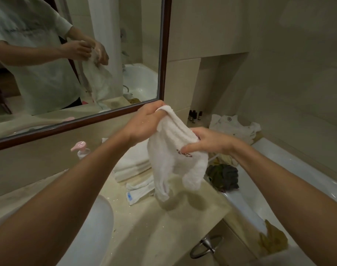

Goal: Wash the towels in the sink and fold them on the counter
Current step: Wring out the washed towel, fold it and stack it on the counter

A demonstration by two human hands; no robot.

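Head view has your left hand (144,121) and right hand (210,141) both curled tight on the white towel (175,160) hanging above the counter (144,227), so find two corners and spread it flat before folding.

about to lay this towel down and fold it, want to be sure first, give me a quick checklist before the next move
1. Both hands grip the towel: ok. The left hand pinches its top edge, the right hand grips it lower down.
2. Towel off the counter: ok, it hangs in the air above it.
3. Towel spread flat for folding: not ok, it hangs bunched and creased.
4. Bare counter below to lay it on: ok, a bare patch lies under it, but a small cloth sits close by.
5. Folded stack ready behind: ok, it lies by the wall.
6. Towel wrung out: cannot tell.
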